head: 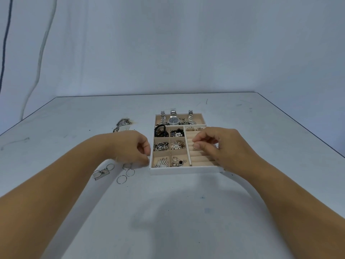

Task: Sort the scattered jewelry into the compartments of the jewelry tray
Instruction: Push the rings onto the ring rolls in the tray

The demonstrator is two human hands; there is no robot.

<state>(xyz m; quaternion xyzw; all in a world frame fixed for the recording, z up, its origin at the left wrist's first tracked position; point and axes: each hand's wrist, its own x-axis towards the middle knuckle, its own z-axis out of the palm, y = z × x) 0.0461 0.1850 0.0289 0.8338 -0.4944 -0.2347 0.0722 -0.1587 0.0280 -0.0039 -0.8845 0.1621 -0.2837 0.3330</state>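
Loose rings (121,179) left of the mostly filled tray (186,171) are unsorted; one ring (196,146) is pinched by the right hand (217,144), the left hand (134,148) curled, contents unclear.

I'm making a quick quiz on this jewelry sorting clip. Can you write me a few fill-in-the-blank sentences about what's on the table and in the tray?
1. The watches lie in the ____ compartment of the jewelry tray.
2. The right hand holds a small ____ over the padded ring rolls.
3. The loose thin rings lie on the table to the ____ of the tray.
4. The left hand rests at the tray's ____ edge.

Missing words: far (back); ring; left; left
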